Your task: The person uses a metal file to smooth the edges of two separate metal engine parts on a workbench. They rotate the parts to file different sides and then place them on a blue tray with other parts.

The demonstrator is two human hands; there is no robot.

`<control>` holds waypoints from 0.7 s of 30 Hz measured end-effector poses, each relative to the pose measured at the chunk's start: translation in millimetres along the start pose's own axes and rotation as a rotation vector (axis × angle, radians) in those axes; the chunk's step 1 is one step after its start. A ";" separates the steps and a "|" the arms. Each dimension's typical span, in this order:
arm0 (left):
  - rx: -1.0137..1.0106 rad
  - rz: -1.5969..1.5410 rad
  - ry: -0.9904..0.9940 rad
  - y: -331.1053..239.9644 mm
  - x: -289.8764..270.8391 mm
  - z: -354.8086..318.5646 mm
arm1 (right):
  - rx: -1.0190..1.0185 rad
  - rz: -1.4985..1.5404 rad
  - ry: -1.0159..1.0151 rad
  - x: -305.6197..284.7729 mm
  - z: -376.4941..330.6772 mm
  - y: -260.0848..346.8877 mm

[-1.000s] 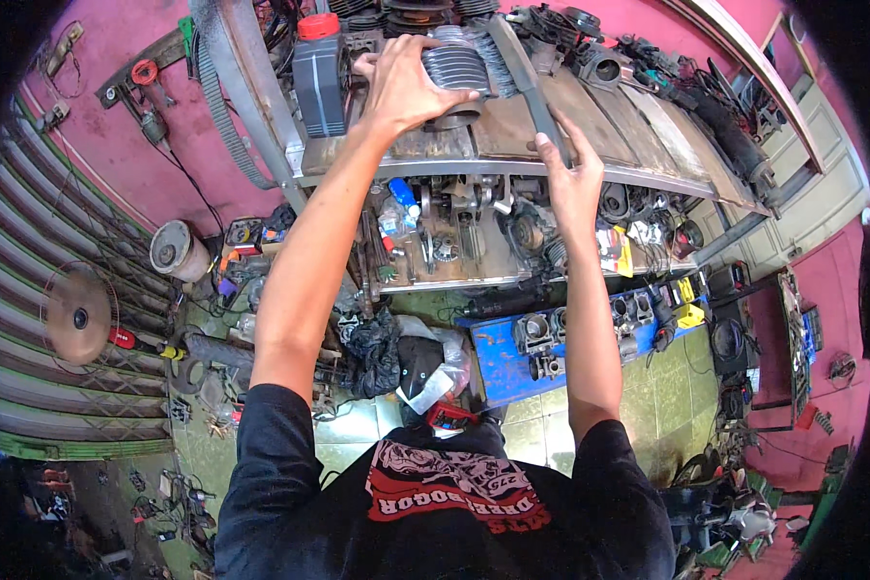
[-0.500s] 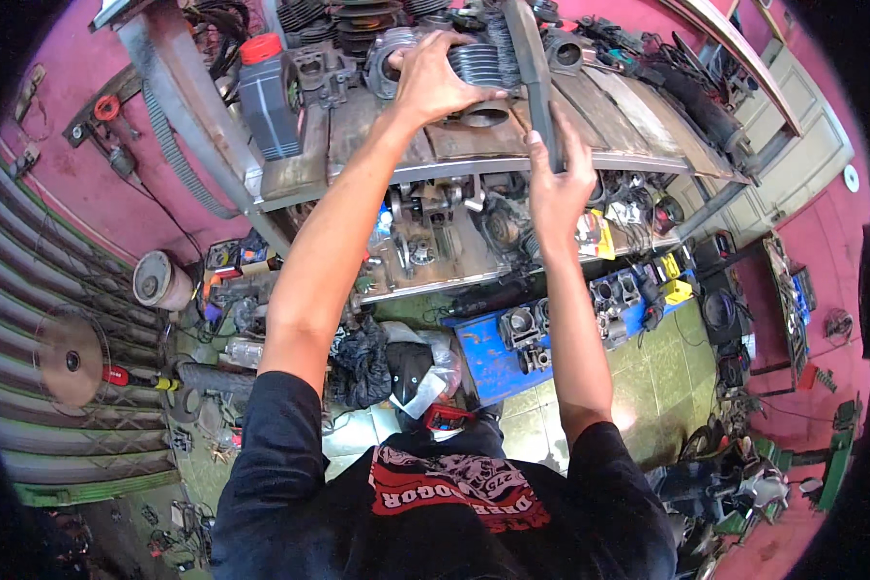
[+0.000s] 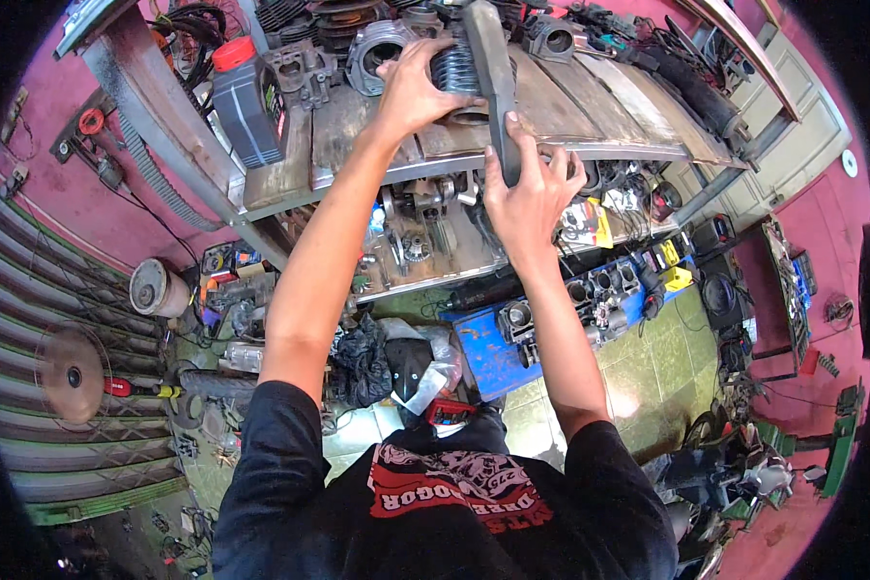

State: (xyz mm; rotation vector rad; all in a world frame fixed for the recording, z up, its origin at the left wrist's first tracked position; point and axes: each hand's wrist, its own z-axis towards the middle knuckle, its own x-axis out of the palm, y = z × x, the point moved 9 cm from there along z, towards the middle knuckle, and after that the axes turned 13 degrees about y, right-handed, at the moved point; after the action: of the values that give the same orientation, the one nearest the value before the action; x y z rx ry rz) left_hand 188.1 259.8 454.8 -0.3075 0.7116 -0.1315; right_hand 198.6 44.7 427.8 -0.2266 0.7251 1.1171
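A finned engine cylinder (image 3: 451,73) is upright on the wooden shelf top, with my left hand (image 3: 414,95) wrapped around its left side, thumb along the near edge. In my right hand (image 3: 534,198) is a long grey-handled brush (image 3: 494,72), gripped by its lower end between thumb and index finger while the other fingers are spread. The brush head lies against the cylinder's right side and covers part of the fins. Its bristles are mostly hidden from here. A round engine casing (image 3: 369,63) sits just left of my left hand.
An oil bottle (image 3: 247,108) with a red cap stands at the shelf's left by a metal post (image 3: 159,97). Another metal part (image 3: 553,41) lies to the right. Engine parts crowd the lower shelf; a blue board (image 3: 481,356) on the floor holds more.
My right hand and the brush have come lower and to the left, and the right fingers have spread. My left hand stays around the cylinder. The whole view has shifted slightly.
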 end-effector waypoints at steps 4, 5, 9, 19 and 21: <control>-0.030 -0.203 0.043 17.0 7.8 -7.2 | 0.000 -0.033 0.031 0.1 0.1 2.7; -0.047 -0.257 0.057 22.3 9.9 -12.7 | -0.005 -0.037 0.032 -1.9 1.2 5.1; -0.063 -0.330 0.018 22.9 20.3 -29.4 | -0.043 -0.069 0.017 -9.6 7.2 15.9; 0.005 -0.265 0.020 29.8 33.2 -33.1 | -0.048 -0.153 0.165 -7.7 -25.7 44.9; 0.018 -0.305 0.017 34.8 34.7 -33.8 | -0.069 -0.073 0.186 -6.3 -44.7 50.0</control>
State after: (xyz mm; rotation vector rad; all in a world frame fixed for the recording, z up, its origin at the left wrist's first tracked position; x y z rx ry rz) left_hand 192.4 277.2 397.8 -0.3964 0.6765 -0.4299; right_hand 134.7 39.4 407.3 -0.4168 0.8369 1.0612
